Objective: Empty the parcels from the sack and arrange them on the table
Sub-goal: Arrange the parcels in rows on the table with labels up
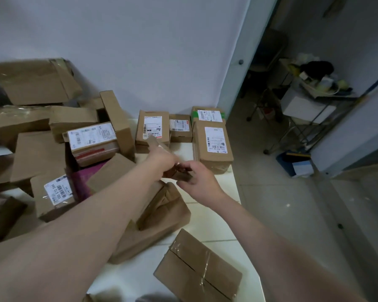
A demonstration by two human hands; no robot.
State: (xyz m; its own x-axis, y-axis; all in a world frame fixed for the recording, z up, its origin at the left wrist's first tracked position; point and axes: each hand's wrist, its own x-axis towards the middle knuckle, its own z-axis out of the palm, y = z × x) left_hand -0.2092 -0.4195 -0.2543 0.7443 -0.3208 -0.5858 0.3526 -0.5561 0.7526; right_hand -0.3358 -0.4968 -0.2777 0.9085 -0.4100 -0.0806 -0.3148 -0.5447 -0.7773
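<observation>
done: labelled row (pixel 180 127), upper centre of table (pixel 210 224). pending: jumbled heap (pixel 39 153), frame left. left hand (pixel 162 159), right hand (pixel 198 182): both gripping small parcel (pixel 179 174).

Two bare forearms stretch forward over the table (pixel 205 227). The left forearm (pixel 85 214) crosses from the near left corner and the right forearm (pixel 271 236) comes in across the right edge. The hands meet toward the far right corner of the table. The left hand (pixel 162 159), blurred, shows its back, fingers curled on a small brown parcel (pixel 180 174). The right hand (pixel 198 182) faces it, knuckles up, with fingers bent over the top of the parcel and thumb beneath. Both wrists run nearly straight from the forearms.
</observation>
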